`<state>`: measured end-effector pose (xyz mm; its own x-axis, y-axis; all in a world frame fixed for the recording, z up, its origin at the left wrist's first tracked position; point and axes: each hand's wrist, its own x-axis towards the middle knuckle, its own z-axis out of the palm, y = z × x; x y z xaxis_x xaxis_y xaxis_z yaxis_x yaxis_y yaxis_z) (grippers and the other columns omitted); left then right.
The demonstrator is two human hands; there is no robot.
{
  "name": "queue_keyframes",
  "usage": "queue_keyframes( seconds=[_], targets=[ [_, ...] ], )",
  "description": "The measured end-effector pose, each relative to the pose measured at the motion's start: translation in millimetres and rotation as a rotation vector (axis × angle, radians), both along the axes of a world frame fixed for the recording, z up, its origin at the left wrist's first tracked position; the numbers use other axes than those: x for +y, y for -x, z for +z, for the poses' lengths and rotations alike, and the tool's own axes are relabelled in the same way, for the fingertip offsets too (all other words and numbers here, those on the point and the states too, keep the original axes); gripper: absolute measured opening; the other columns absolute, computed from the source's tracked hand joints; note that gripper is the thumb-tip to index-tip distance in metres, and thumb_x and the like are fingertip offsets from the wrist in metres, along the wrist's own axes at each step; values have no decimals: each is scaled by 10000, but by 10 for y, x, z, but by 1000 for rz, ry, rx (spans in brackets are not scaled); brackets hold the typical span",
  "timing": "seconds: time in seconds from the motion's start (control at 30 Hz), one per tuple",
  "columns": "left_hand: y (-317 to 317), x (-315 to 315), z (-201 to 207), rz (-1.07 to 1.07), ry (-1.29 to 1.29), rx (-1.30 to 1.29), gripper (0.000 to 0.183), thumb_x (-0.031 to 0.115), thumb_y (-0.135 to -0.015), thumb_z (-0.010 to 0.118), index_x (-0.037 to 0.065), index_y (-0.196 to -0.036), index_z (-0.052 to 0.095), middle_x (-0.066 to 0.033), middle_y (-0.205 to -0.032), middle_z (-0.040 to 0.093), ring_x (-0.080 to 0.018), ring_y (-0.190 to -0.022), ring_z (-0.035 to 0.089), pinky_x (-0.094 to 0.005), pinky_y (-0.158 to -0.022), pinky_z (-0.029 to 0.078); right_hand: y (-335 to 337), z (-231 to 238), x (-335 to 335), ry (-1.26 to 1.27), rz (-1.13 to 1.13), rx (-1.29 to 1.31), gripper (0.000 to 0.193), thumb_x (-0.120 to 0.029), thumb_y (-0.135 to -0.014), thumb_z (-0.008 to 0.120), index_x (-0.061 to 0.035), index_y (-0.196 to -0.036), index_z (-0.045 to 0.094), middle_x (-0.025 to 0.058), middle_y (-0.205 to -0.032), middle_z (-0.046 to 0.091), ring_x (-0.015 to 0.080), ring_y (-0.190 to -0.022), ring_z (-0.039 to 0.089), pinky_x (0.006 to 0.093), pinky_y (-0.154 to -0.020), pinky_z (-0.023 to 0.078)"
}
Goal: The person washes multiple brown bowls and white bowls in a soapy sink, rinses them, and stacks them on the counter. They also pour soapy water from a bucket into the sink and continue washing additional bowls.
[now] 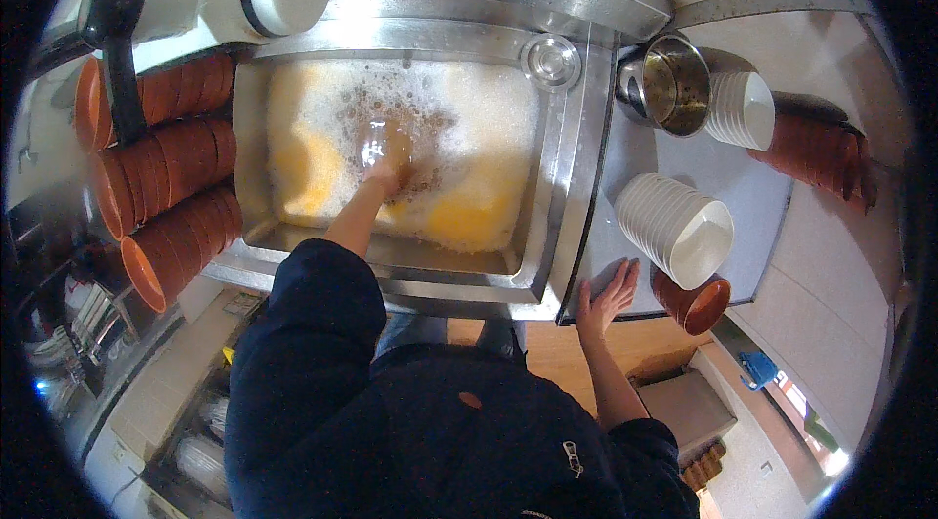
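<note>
My left hand [388,165] reaches into the foamy, yellowish water of a metal sink [381,281]. Suds and bubbles hide its fingers, so any object in them cannot be made out; the wet surface around it shines. On the grey counter [611,192] to the right, my right hand [611,300] lies with fingers stretched out near the front edge, holding nothing. Just beyond its fingertips a stack of white bowls [674,229] lies on its side. Beside that stack sit a few reddish-brown bowls [696,307], close to the counter's front edge.
Three rows of nested reddish-brown bowls [161,172] line the sink's left side. A round metal drain piece [550,63] rests at the sink's back right corner. Farther right stand a metal pot [676,87], more white bowls [743,108] and stacked brown bowls [816,159].
</note>
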<state>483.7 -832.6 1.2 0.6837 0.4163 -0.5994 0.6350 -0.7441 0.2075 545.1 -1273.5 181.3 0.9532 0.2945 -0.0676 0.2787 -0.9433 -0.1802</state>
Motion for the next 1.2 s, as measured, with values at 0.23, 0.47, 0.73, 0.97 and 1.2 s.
queue_keyframes(
  seconds=[0.23,0.47,0.73,0.97,1.2],
  targets=[
    [-105,3,42,7,-158,-127,279,174,-784,570,79,-1045,587,-145,-1080,545,-321,-992,518,-435,-822,428,-3,-4,-12,-14,11,-16,818,-343,-768,570,-21,-1412,181,237,-1454,152,426,-1314,173,545,-1056,129],
    [-41,5,61,36,-31,-35,283,174,-785,567,75,-1050,585,-147,-1094,538,-324,-1009,507,-437,-835,420,1,11,2,-29,19,-21,805,-341,-773,569,-23,-1410,192,236,-1453,157,437,-1302,182,545,-1046,138],
    [-9,-29,-7,60,85,39,288,174,-786,563,71,-1054,583,-149,-1109,529,-327,-1028,495,-439,-850,411,-7,1,-1,-22,29,-30,810,-372,-785,570,-27,-1410,187,240,-1452,156,433,-1307,185,546,-1042,138],
    [30,-18,1,62,93,47,293,174,-787,560,67,-1059,582,-150,-1123,522,-330,-1045,485,-441,-863,404,-1,6,-6,-18,19,-14,812,-383,-792,563,-27,-1413,178,240,-1453,155,420,-1317,178,546,-1046,134],
    [35,-32,27,45,90,47,297,174,-788,556,64,-1063,581,-152,-1136,515,-333,-1062,474,-443,-876,396,-3,-3,-16,-17,21,-17,822,-399,-791,557,-28,-1417,174,234,-1455,156,423,-1318,170,544,-1051,127]
  ],
)
